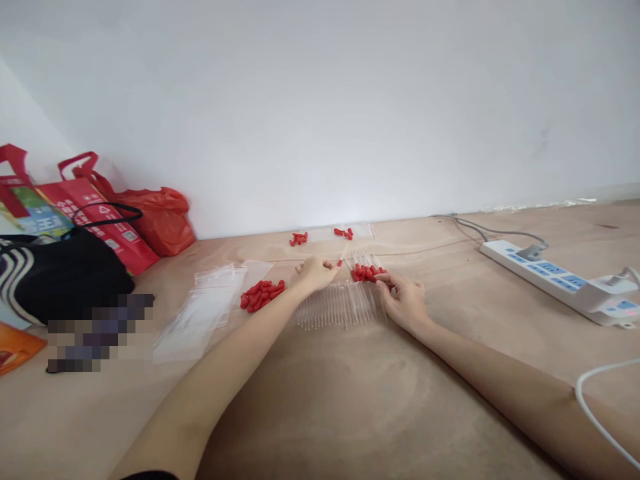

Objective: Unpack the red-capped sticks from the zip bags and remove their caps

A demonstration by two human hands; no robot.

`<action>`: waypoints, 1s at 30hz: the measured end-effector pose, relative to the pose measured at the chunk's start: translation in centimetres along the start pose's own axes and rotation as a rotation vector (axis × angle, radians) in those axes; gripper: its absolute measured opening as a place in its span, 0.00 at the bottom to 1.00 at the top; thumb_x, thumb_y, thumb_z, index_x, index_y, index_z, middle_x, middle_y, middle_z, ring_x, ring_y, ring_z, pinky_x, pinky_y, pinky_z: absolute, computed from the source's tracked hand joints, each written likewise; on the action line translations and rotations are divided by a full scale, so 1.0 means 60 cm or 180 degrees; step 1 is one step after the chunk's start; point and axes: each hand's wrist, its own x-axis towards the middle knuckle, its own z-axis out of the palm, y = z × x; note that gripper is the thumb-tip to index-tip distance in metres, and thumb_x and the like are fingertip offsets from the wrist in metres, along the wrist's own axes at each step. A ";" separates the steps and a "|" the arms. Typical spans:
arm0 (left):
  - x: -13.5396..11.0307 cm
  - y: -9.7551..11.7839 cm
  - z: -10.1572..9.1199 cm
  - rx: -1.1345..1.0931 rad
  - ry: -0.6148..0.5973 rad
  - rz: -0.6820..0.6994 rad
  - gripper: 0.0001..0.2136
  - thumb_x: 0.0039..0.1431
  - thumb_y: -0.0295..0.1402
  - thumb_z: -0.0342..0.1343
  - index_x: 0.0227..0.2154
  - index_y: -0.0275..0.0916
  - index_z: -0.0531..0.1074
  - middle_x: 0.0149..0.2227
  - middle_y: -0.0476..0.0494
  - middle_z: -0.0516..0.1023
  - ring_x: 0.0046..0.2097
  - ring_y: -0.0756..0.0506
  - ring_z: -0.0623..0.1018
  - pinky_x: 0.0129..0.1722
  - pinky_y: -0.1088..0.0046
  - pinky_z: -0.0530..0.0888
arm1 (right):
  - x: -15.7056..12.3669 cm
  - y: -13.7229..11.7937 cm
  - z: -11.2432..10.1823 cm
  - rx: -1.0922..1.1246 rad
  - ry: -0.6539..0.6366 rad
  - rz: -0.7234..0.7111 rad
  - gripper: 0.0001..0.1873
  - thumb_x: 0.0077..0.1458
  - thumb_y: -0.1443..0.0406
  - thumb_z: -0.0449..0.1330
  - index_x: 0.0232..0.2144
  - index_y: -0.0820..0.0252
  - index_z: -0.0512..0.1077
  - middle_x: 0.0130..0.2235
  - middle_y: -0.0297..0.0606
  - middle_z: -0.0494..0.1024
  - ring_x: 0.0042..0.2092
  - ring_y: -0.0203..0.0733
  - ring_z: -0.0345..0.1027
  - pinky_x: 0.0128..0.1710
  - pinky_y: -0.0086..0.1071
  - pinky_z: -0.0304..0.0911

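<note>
My left hand pinches a glass dropper by its red rubber bulb, the thin clear tube pointing away from me. To the right, my right hand has its thumb and fingers closed beside a cluster of red-bulbed droppers; what sits between those fingertips is too small to make out. Clear glass tubes lie side by side in a row between and below my hands. A pile of loose red rubber bulbs rests left of my left wrist.
Flat clear zip bags lie left of the bulbs. Near the wall, another clear bag has red bulbs around it. A white power strip stands at right, with a white cable nearer. Red bags and a black bag crowd the left.
</note>
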 end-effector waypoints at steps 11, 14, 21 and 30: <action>-0.167 -0.097 -0.022 0.0052 0.1097 0.1515 0.04 0.52 0.32 0.49 0.26 0.38 0.66 0.29 0.48 0.73 0.35 0.47 0.70 0.41 0.63 0.58 | 0.000 0.012 -0.001 -0.0157 0.0025 0.0063 0.12 0.54 0.57 0.46 0.31 0.58 0.64 0.31 0.36 0.74 0.34 0.42 0.66 0.35 0.36 0.49; -0.181 -0.091 -0.013 0.0125 0.1116 0.1815 0.03 0.52 0.30 0.49 0.26 0.38 0.66 0.29 0.49 0.73 0.36 0.47 0.71 0.41 0.64 0.56 | -0.008 -0.007 -0.015 -0.0131 0.0168 -0.1025 0.15 0.54 0.55 0.48 0.36 0.58 0.66 0.38 0.39 0.73 0.39 0.42 0.64 0.39 0.37 0.50; -0.190 -0.072 -0.002 0.0214 0.1204 0.2218 0.04 0.53 0.30 0.49 0.26 0.38 0.67 0.28 0.50 0.75 0.34 0.48 0.71 0.41 0.65 0.56 | -0.031 -0.046 -0.007 -0.0334 0.0116 -0.2862 0.09 0.53 0.60 0.54 0.36 0.54 0.70 0.29 0.31 0.75 0.37 0.37 0.63 0.50 0.43 0.40; -0.190 -0.076 0.000 0.0212 0.1161 0.2653 0.06 0.57 0.32 0.49 0.29 0.42 0.70 0.32 0.52 0.77 0.39 0.48 0.72 0.50 0.61 0.51 | -0.040 -0.048 -0.005 -0.0189 0.0169 -0.3053 0.06 0.54 0.64 0.53 0.30 0.55 0.71 0.19 0.26 0.68 0.28 0.30 0.58 0.48 0.40 0.42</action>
